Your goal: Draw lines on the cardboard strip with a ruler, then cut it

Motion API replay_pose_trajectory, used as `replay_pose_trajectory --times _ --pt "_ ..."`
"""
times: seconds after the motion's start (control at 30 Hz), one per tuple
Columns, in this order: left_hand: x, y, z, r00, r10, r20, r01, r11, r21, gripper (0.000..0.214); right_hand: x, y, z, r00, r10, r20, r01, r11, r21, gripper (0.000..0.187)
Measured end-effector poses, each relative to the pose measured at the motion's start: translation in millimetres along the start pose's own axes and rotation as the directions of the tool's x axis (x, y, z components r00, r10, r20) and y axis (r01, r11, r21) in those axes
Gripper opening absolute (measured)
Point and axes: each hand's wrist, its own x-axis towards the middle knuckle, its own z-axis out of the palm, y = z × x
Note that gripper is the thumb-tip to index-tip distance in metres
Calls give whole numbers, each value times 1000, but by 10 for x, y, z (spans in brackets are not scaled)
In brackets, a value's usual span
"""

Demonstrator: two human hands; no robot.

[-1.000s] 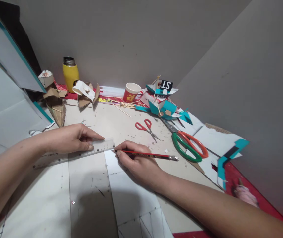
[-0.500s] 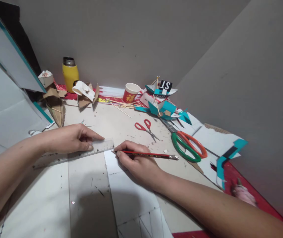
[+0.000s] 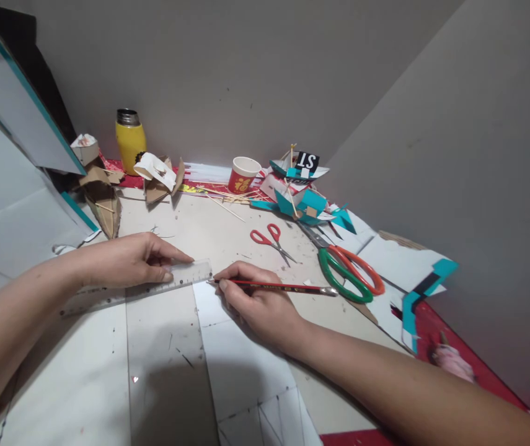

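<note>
Pale worktop [image 3: 213, 223], gray wall [image 3: 246, 62] behind; clear ruler [image 3: 194, 271] ends at the far edge of the white paper [image 3: 246, 365].
Left hand [image 3: 146, 260] palm down, thumb and index spread, pressing ruler flat; right hand [image 3: 258, 300] rests at the paper's far end, fingers closed around the pencil [image 3: 292, 287], tip at the ruler's near edge, shaft slanting right; red-handled scissors [image 3: 274, 245] just beyond.

The pencil [image 3: 302, 288] rotated slightly counterclockwise in the right hand [image 3: 267, 306]; its blunt end swung up toward 3 o'clock.
</note>
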Motion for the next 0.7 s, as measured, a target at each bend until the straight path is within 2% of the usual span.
replay_pose_trajectory --times 0.13,0.27,0.37,0.47,0.57,0.7 --pt "3 -17 -1 1000 -10 18 10 999 -49 48 4 -8 -31 995 101 -7 -98 978 185 17" --pt "-7 -13 -8 1000 -18 -4 17 995 -100 49 66 15 -74 995 94 14 -93 924 370 22" --pt "-14 -8 -19 999 -18 -46 13 993 -117 47 133 -8 -125 989 112 100 -146 870 471 24" --pt "-11 -24 -26 996 -25 -86 13 991 -137 46 178 -156 -233 976 134 169 -200 856 476 25" --pt "-5 -44 -27 993 -37 -110 21 990 -139 48 172 -386 -402 988 96 117 -139 889 437 23" --pt "-8 -2 -19 993 -44 -111 24 984 -176 50 75 -573 -625 999 27 -33 -11 906 424 19"
